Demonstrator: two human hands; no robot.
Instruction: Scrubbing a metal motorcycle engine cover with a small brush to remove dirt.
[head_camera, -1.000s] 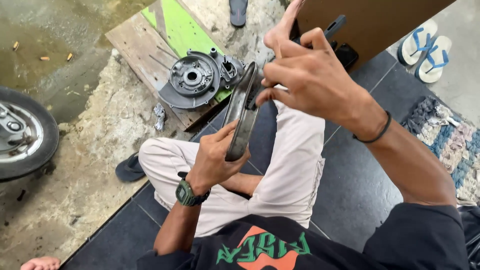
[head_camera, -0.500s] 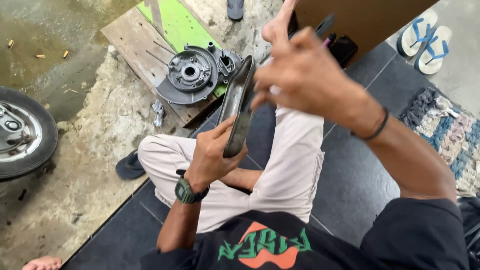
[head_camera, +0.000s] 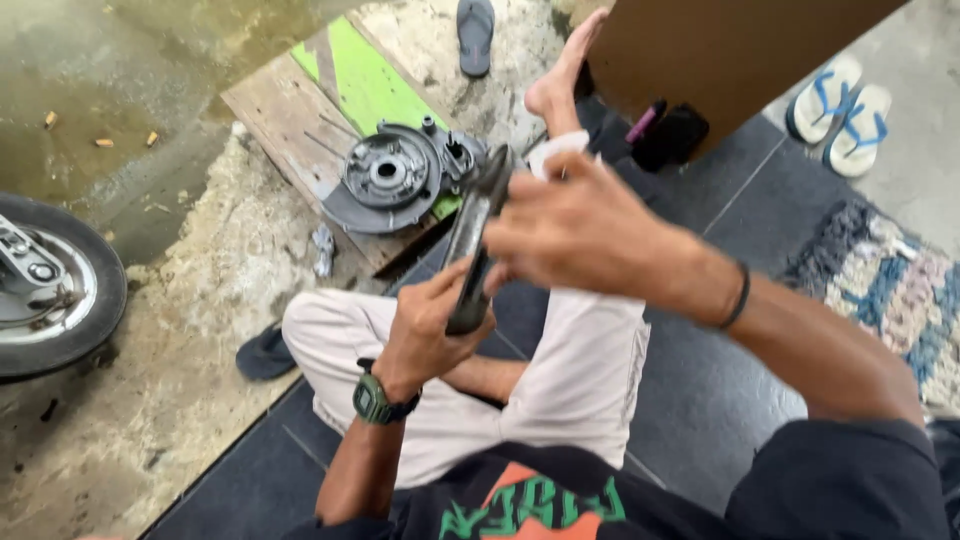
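Long dark curved metal part (head_camera: 470, 262) held in air above lap, long axis near upright, top end tilted away toward wooden board. Left hand (head_camera: 432, 325) clenched round its lower end, grip firm. Right hand (head_camera: 575, 228) at upper half, fingers curled against part; whether clamping, cannot tell. Both hands on part, left lower. Beyond, round grey metal hub plate (head_camera: 388, 178) lies on green-painted wooden board (head_camera: 345, 85). Wheel (head_camera: 45, 285) at left edge of floor.

An informal motorbike repair spot on a house's tiled porch: a grey round metal engine cover (head_camera: 392, 178) on a wooden board (head_camera: 290, 120), a scooter wheel (head_camera: 45, 285) far left, sandals (head_camera: 848, 115).
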